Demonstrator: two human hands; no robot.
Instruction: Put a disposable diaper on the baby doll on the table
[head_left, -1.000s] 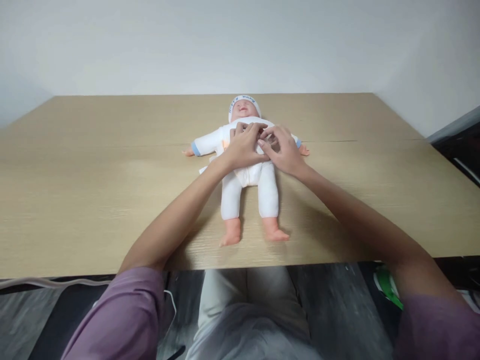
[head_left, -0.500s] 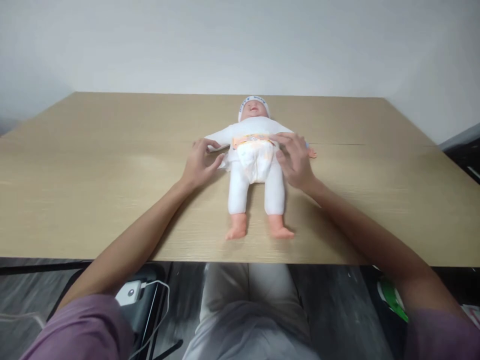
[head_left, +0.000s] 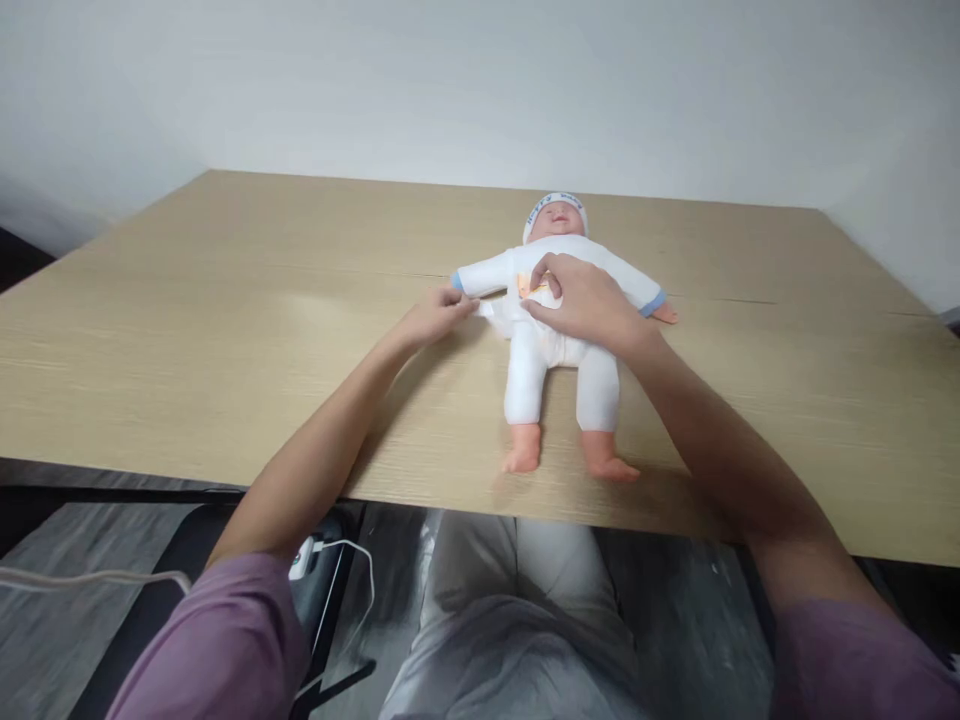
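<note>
A baby doll in a white suit and cap lies on its back on the wooden table, feet toward me. A white diaper with an orange band sits at its waist. My left hand is beside the doll's waist, fingers pinched on the diaper's white side tab. My right hand rests on the doll's belly, fingers curled over the diaper front and pressing it down.
The table's near edge runs just below the doll's feet. Under the table are my grey trousers, a white cable and a dark object with a white charger at the lower left. A plain wall stands behind.
My left hand has closed in on the diaper tab at the doll's side. My right hand moved from the doll's side onto its belly. The view shifted left.
</note>
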